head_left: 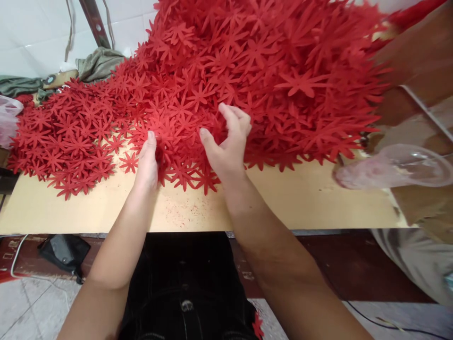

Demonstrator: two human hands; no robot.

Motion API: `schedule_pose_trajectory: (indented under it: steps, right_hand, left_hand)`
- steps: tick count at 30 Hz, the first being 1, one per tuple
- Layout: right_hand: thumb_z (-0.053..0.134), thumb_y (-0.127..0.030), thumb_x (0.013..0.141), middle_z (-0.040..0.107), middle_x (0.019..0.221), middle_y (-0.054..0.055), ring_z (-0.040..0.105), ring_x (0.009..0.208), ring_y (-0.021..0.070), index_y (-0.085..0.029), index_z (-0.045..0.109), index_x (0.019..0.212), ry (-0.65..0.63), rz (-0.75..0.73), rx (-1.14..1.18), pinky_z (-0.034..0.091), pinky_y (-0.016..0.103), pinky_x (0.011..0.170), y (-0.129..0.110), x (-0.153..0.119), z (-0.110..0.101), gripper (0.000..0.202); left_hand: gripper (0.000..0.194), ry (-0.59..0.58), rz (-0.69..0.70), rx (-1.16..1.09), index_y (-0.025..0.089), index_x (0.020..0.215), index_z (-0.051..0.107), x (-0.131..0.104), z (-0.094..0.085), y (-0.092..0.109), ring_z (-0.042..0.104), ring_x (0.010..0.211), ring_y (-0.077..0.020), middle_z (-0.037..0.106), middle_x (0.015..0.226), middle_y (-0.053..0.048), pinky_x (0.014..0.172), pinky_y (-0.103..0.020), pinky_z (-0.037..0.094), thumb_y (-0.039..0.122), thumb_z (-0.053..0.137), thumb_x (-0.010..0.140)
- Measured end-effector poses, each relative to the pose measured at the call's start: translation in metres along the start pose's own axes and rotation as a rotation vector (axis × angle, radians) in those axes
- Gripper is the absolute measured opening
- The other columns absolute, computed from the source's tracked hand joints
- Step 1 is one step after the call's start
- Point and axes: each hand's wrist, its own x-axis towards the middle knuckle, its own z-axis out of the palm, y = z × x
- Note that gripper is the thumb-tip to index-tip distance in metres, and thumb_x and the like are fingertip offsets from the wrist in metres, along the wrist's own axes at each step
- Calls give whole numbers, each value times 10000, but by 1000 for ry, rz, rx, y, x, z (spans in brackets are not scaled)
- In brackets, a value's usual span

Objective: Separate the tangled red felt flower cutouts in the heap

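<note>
A big heap of red flower-shaped felt cutouts [247, 71] covers the back of a tan wooden table [283, 203]. My left hand [147, 163] rests at the heap's front edge, its fingers tucked under and pinching some red cutouts. To its right, my right hand [228, 146] is pressed into the heap with thumb and fingers curled around a bunch of cutouts. Single cutouts lie flat at the left, such as one red flower [129, 162] beside my left hand.
Another person stands at the right, an arm [417, 52] reaching over the heap. A clear plastic bag [396, 166] lies at the table's right end. Grey-green cloth [95, 63] lies at the back left. A black object [63, 252] sits on the floor.
</note>
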Motion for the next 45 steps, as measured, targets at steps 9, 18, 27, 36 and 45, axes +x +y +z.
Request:
schedule_pose_trajectory:
  steps: [9,18,27,36,45]
  right_hand:
    - [638,-331,759,539,966,63,577,828,163,-199,579,1020,-285,-30,247,545,365,768,-45,-15,18,298]
    - [688,-469,711,576,1045,55,615,847,156,-255,548,1101,-438,313,599,576,338,718,-30,-17,25,467]
    - [667,-563,703,642,843,-2,629,768,132,-237,608,849,-347,429,730,574,348,782,-35,-8,20,362]
    - [523,-479,848,534,1253,87,569,1121,233,-298,505,1238,-69,147,264,517,469,905,9,-1,11,430]
    - [555,-444,835,657,1036,62,573,1044,217,-244,642,1022,-227,-47,131,423,458,990,-46,-5,1,287]
  left_hand:
    - [169,-201,-20,70,189,810,636,-1,-8,-1,618,673,-82,676,751,24,698,-227,500,206,723,665]
    - [245,-122,152,282,162,590,565,1,-2,-2,508,500,-43,552,511,69,554,-175,441,290,761,663]
    - [238,-135,121,321,175,700,603,-3,-1,-3,512,470,-36,585,547,64,513,-171,416,392,693,739]
    - [142,-171,101,337,171,688,609,-3,-2,2,542,537,-57,622,580,42,583,-197,437,268,695,746]
    - [377,-116,107,422,178,508,474,-4,-1,-2,384,380,-39,466,402,70,434,-197,333,373,717,720]
